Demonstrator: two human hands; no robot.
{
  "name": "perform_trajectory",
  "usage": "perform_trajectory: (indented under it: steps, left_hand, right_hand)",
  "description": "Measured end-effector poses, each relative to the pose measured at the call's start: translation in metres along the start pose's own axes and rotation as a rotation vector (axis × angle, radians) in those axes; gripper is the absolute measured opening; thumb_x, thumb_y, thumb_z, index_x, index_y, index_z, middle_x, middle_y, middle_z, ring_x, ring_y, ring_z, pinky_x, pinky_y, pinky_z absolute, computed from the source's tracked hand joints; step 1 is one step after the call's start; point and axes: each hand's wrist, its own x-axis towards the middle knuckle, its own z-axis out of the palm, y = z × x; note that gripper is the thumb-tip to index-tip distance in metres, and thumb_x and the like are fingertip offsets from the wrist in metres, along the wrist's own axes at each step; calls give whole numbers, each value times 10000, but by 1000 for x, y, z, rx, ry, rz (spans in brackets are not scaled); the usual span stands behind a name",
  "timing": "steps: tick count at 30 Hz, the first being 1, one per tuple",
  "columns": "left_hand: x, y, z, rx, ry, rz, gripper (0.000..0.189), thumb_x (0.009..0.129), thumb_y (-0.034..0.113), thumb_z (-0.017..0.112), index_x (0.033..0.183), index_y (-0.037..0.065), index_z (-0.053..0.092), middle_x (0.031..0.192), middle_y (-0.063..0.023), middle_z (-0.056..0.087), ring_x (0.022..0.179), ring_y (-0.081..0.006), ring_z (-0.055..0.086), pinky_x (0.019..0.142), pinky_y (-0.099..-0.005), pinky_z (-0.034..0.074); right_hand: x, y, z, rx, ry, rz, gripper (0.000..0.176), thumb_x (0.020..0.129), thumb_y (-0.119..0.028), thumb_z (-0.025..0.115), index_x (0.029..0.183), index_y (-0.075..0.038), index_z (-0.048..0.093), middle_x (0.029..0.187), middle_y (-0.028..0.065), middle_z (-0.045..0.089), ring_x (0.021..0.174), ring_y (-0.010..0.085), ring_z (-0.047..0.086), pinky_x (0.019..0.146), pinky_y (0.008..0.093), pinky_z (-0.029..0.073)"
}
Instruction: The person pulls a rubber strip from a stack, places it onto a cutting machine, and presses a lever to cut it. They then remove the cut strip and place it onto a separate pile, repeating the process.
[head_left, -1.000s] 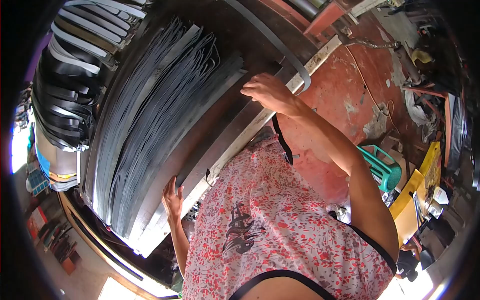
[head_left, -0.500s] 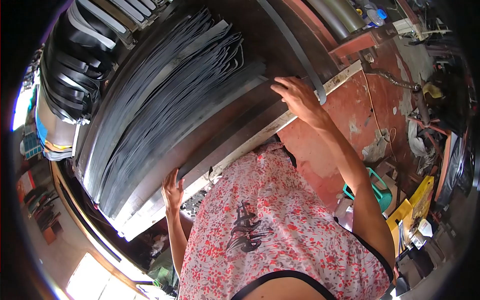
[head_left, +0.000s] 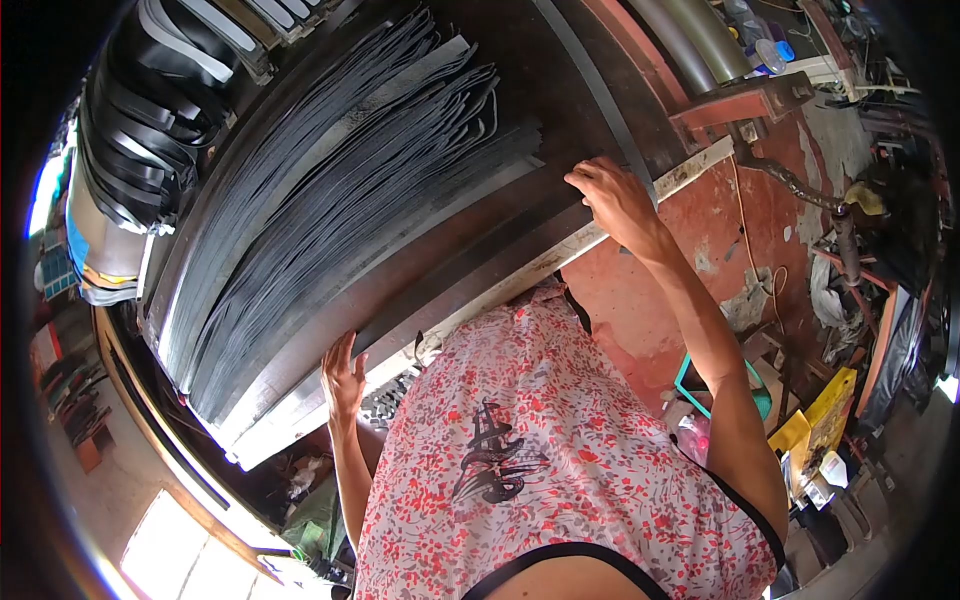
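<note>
A long dark flat strip (head_left: 470, 255) lies along the front of the brown worktop (head_left: 400, 268). My left hand (head_left: 344, 378) rests at the strip's left end by the table edge, fingers stretched out and thumb apart. Over at the strip's right end, my right hand (head_left: 612, 205) has its fingers bent and drawn together, the tips down at the strip; the exact contact is hidden. Behind the strip spreads a thick pile of thin black strips (head_left: 340, 190). A single grey strip (head_left: 595, 85) runs across the worktop and passes behind my right hand.
Bundles of broad black bands (head_left: 150, 130) hang at the far left. A red metal frame (head_left: 745, 105) with a metal roller (head_left: 700, 40) stands at the right. Below are a red wall (head_left: 640, 300), a green stool (head_left: 685, 385) and a yellow board (head_left: 820, 420).
My right hand's fingers have drawn closer together at the strip's right end. My left hand stays at the left end. The view has shifted slightly.
</note>
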Motion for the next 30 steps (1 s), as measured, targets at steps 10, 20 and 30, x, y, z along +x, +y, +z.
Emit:
perform_trajectory:
  steps: [10,20,30]
  left_hand:
    - [2,-3,2,14,4,35,425,859,129,678,1253,14,569,1216,-173,626,1108,-361,600,953,-436,476]
    - [7,-1,6,46,17,3,466,777,27,718,1221,14,579,1215,-161,625,1100,-337,604,957,-415,468]
    - [9,1,13,45,33,14,483,822,122,707,1269,22,552,1247,-166,606,1127,-348,585,971,-432,451]
  right_hand:
    - [1,-2,3,-55,30,-14,251,791,4,604,1035,-43,637,1084,79,621,1056,263,587,788,411,535]
    - [7,0,6,-40,-43,-34,277,771,25,610,1038,-43,639,1091,82,629,1037,272,593,850,403,509]
    - [9,-8,5,-26,-11,-33,392,759,66,602,1140,-26,626,1205,130,601,1086,301,581,882,427,501]
